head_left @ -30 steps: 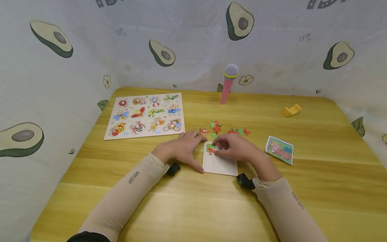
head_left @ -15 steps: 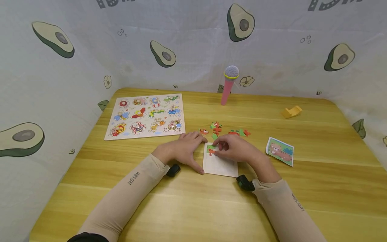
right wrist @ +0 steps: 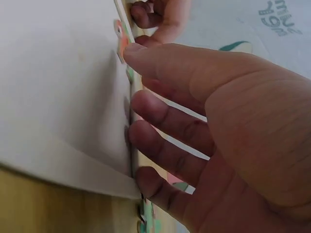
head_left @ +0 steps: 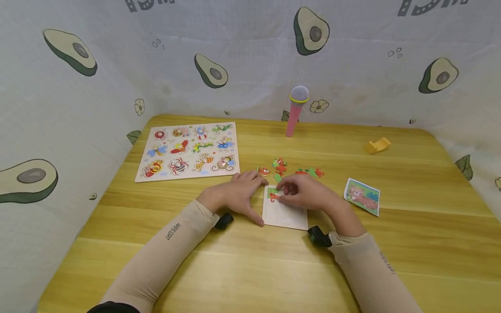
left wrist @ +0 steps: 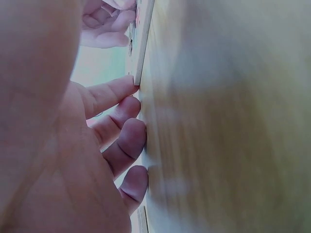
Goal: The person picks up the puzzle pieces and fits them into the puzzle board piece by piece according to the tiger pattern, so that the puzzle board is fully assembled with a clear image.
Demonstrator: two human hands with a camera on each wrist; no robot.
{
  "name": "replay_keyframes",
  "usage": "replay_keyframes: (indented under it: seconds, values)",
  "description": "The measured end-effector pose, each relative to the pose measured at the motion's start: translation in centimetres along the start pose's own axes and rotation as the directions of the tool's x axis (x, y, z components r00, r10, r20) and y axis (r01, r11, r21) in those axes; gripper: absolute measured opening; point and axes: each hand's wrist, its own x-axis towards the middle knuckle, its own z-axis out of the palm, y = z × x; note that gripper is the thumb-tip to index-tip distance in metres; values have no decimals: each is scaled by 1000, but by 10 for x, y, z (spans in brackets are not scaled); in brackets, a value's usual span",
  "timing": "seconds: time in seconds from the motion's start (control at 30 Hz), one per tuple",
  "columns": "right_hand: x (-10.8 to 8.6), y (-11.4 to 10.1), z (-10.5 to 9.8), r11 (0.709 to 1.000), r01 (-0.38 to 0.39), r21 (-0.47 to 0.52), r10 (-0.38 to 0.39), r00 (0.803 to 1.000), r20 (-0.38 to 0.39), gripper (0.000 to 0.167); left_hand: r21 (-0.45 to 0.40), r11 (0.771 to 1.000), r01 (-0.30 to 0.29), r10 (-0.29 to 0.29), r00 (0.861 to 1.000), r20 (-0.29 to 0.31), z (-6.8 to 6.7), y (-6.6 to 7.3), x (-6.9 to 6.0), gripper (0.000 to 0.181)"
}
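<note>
A square white board (head_left: 285,216) lies flat on the table, with a red-and-green puzzle piece (head_left: 273,195) in its upper left corner. My left hand (head_left: 239,193) is spread at the board's left side, an index fingertip at the top corner and the thumb at the lower one; the left wrist view shows that fingertip against the board's edge (left wrist: 142,53). Over the board, my right hand (head_left: 307,191) has thumb and index finger on the puzzle piece; in the right wrist view the thumb touches the orange part (right wrist: 123,41). Its remaining fingers are bent.
Loose puzzle pieces (head_left: 279,164) lie just beyond the board. A picture card (head_left: 362,196) is at right, a yellow holder (head_left: 377,145) farther back. A pink microphone (head_left: 293,119) stands at the back; an insect puzzle board (head_left: 188,150) lies back left.
</note>
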Motion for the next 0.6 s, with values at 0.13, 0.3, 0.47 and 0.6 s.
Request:
replay_keyframes:
  seconds: [0.13,0.3,0.47,0.6]
  values:
    - [-7,6,-14,997,-30,64,32,999,-29,26,2,1000,1,-1,1000,0,0,0,0,108]
    - [-25,21,-38,989,-105,104,115,989,-95,31,3,1000,2,-2,1000,2,1,-1,0,109]
    - [-40,33,-53,979,-178,97,189,976,-113,38,-5,1000,-6,6,1000,-3,3,-2,0,109]
    - [-43,38,-54,975,-205,87,214,971,-105,38,0,1000,-4,4,1000,-5,2,-3,1,109]
